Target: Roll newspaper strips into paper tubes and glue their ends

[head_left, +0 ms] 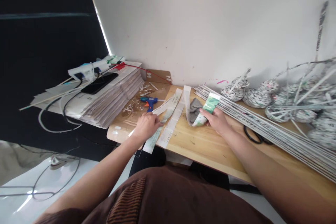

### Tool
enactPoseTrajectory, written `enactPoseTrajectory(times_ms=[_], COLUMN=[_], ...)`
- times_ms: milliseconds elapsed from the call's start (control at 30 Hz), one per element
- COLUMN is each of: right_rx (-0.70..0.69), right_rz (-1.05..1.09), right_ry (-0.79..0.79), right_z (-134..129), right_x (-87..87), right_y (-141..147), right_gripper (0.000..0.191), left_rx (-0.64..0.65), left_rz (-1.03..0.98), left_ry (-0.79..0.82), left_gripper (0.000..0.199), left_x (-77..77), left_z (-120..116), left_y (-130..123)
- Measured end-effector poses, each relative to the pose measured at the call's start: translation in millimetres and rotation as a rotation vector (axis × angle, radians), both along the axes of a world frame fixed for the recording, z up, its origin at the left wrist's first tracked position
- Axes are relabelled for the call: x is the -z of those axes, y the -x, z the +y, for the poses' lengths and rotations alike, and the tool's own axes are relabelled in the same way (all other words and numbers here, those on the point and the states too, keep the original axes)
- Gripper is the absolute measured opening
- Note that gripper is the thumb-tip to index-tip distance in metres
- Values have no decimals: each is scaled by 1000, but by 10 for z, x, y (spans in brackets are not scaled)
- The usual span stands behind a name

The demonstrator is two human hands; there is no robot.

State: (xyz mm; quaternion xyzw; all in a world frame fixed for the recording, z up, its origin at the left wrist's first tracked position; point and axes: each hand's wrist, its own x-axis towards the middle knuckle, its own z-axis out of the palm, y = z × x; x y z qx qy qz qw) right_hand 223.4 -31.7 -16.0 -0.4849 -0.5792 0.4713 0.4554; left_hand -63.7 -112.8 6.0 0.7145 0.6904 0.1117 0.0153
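My right hand (215, 118) is closed on a folded paper strip (211, 102), which has a green printed part and a white end. The strip curves down beside a grey cloth (195, 110) and rises again at its left. Over the table's left part, my left hand (147, 125) is closed, thumb and fingers pressed on a printed paper strip (153, 141) that reaches the front edge. Another pale strip (170, 129) lies slantwise just right of that hand. Beyond the left hand is a blue glue gun (150, 103).
A tall paper stack (112, 99) carries a phone (100, 82) and a white power strip (90, 69) with cables. Long rolled-paper sticks (252, 122) run along the right, partly over black scissors handles (253, 135). Woven paper shapes (258, 94) stand by the wall.
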Motion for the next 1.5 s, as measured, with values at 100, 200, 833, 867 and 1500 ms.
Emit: enactPoseTrajectory(times_ms=[100,200,833,867,1500], right_rx=[-9,-31,-49,-47,-71], right_rz=[-10,-52,-102,-107,-63], right_ry=[-1,-21,-20,-16,-7], right_z=[-8,-11,-22,-19,-26], right_x=[0,5,-25,-17,2], right_y=[-4,-13,-14,-20,-48], right_gripper=[37,37,36,36,36], left_rx=[5,-15,-92,-88,-103], left_rz=[-35,-114,-149,-131,-99], left_ry=[-48,-76,170,180,38], left_gripper=[16,11,31,33,37], left_x=[9,-48,-213,-207,-172], left_z=[14,55,212,210,623], left_y=[26,94,368,357,-134])
